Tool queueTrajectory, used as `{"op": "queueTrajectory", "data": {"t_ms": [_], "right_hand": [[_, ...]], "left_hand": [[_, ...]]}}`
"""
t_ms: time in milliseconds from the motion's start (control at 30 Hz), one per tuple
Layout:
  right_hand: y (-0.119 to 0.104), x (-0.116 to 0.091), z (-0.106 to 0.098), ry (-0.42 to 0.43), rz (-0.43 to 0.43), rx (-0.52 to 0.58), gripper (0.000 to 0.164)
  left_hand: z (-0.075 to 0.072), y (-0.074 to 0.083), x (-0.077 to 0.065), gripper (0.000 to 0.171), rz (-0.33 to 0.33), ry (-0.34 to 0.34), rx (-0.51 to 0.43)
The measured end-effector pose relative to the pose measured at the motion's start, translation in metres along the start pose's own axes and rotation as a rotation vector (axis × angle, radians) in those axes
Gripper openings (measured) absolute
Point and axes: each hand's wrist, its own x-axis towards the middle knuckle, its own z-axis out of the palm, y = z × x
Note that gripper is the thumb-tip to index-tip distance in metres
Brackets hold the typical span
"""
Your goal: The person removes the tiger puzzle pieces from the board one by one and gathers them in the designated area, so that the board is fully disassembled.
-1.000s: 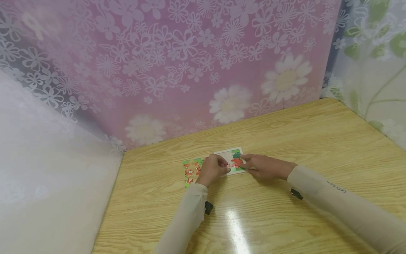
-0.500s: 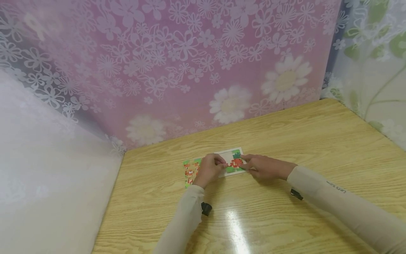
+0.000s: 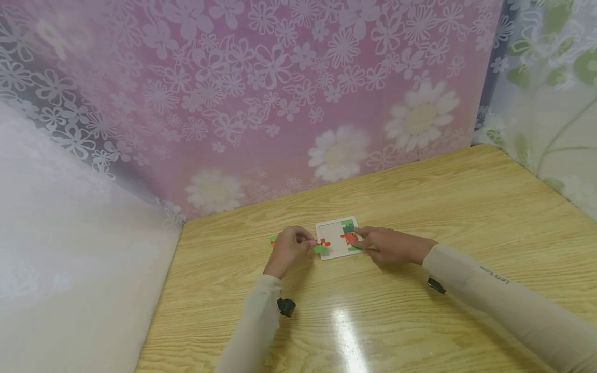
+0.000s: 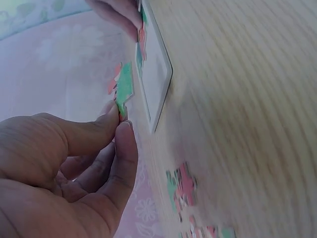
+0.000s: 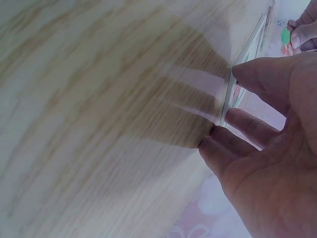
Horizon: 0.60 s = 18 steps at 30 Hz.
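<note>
My left hand [image 3: 288,251] pinches a green and red jigsaw piece [image 3: 321,246] between thumb and fingertips, over the left edge of the white puzzle tray [image 3: 332,235]. In the left wrist view the piece [image 4: 125,83] stands tilted, raised off the table. Along the tray's right side lie fitted jigsaw pieces [image 3: 349,237], green and red. My right hand [image 3: 388,244] rests at that side with extended fingers, their tips on the rim and partly over the fitted pieces. The right wrist view shows these fingertips [image 5: 242,74] against the tray's edge.
Loose jigsaw pieces [image 4: 182,184] lie on the wooden table [image 3: 224,311] left of the tray, mostly hidden behind my left hand in the head view. A flowered pink curtain [image 3: 261,103] stands behind the table, with a pale panel [image 3: 70,248] at the left.
My left hand has drawn back left from the fitted pieces, the pinched jigsaw piece with it, baring the tray's middle. The right hand stays at the tray's right side.
</note>
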Motion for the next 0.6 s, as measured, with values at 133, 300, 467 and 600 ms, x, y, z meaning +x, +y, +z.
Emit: {"op": "queueTrajectory", "data": {"t_ms": [133,300,467,600], "right_hand": [[-0.001,0.000,-0.001,0.000,-0.003,0.009,0.030],[-0.001,-0.001,-0.001,0.007,-0.020,0.010,0.029],[0.000,-0.001,0.000,0.002,-0.011,0.014,0.031],[0.001,-0.001,0.001,0.004,-0.005,0.006,0.031]], "left_hand": [[-0.008,-0.006,-0.004,0.006,-0.005,0.009,0.009],[-0.014,-0.015,-0.008,0.006,-0.043,0.010,0.012],[-0.020,-0.024,-0.014,0.007,-0.046,0.008,0.005],[-0.025,-0.028,-0.020,0.007,-0.044,0.010,0.006]]}}
